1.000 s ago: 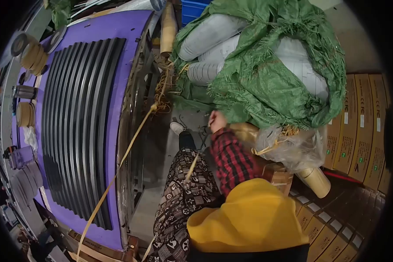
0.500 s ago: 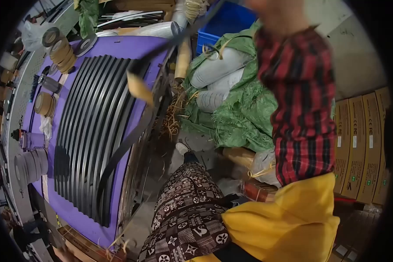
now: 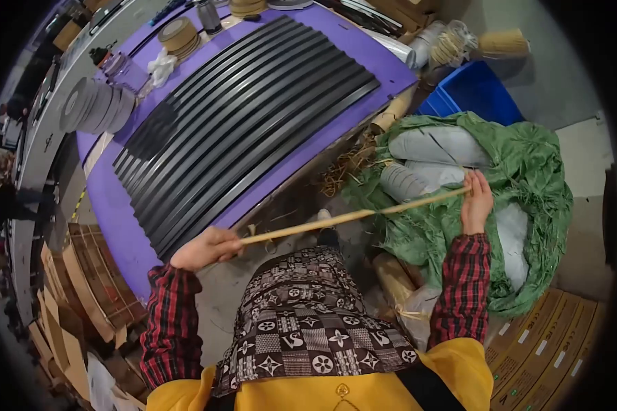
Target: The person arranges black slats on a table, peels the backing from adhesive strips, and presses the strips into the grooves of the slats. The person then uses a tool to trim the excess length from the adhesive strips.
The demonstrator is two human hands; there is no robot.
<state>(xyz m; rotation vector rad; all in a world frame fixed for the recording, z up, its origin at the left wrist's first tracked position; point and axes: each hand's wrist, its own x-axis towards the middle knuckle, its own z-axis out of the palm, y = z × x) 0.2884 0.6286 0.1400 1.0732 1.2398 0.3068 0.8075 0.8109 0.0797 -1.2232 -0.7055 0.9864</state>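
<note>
Nearest to the camera are the person's patterned trousers point(image 3: 308, 329) and a yellow garment point(image 3: 363, 390), at 6 o'clock in the view. The left hand point(image 3: 206, 248), a little toward 8 o'clock from the centre, has its fingers curled fully around one end of a thin tan strip point(image 3: 353, 216). The right hand point(image 3: 476, 202), at 3 o'clock, holds the other end; its fingers are pinched on the strip, with the palm part open. The strip is stretched straight between the two hands, rising slightly toward the right, and it passes in front of the person's knee.

Behind the right hand lies a green woven sack point(image 3: 528, 178), open, with grey rolls point(image 3: 432, 147) inside it. At 4 o'clock stand brown cartons point(image 3: 548, 342).

Farther, from 9 to 12 o'clock, is a purple table point(image 3: 110, 219) that carries a row of long black profiles point(image 3: 253, 109) lying side by side. At 11 o'clock, on the table edge, are rolls of tape point(image 3: 92, 106). A blue bin point(image 3: 473, 92) is at 1 o'clock.
</note>
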